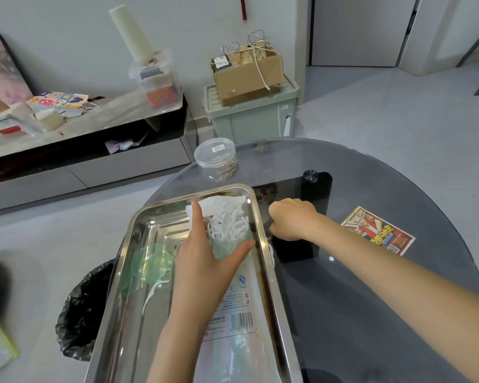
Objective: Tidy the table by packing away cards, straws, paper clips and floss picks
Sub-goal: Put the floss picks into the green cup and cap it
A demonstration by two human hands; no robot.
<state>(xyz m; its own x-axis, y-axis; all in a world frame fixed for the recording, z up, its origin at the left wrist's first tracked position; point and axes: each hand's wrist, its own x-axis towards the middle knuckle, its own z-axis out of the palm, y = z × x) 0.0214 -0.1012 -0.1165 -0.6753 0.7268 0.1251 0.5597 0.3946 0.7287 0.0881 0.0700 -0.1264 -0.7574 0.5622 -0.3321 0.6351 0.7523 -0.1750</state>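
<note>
1. The left hand (202,261) is grasping a green see-through jar (228,246), with the thumb lying up its left side and the fingers wrapping round its right side.
2. The jar is standing upright in the steel tray (150,225), toward the far right corner, and it is holding a heap of white floss picks (227,225) that are sticking out above its mouth.
3. The right hand (293,219) is hovering over the glass table (371,299), just beside the tray's right rim. Its fingers are curling under, and only its back is showing, so I cannot tell whether it is clenching on anything.
4. A crumpled white wrapper (219,203) is lying in the tray just behind the jar.
5. A green lid (150,262) is lying in the tray, left of the left hand, and one loose floss pick (152,293) is lying just beside it on the near side.
6. A printed plastic packet (238,305) with a barcode is lying flat in the tray, partly under the left wrist.
7. A clear tub of paper clips (216,158) is standing with its lid on at the table's far edge, beyond the tray.
8. A colourful card pack (378,230) is lying flat on the table, well apart to the right.
9. A black bin bag (80,313) is sitting on the floor, left of the tray.
</note>
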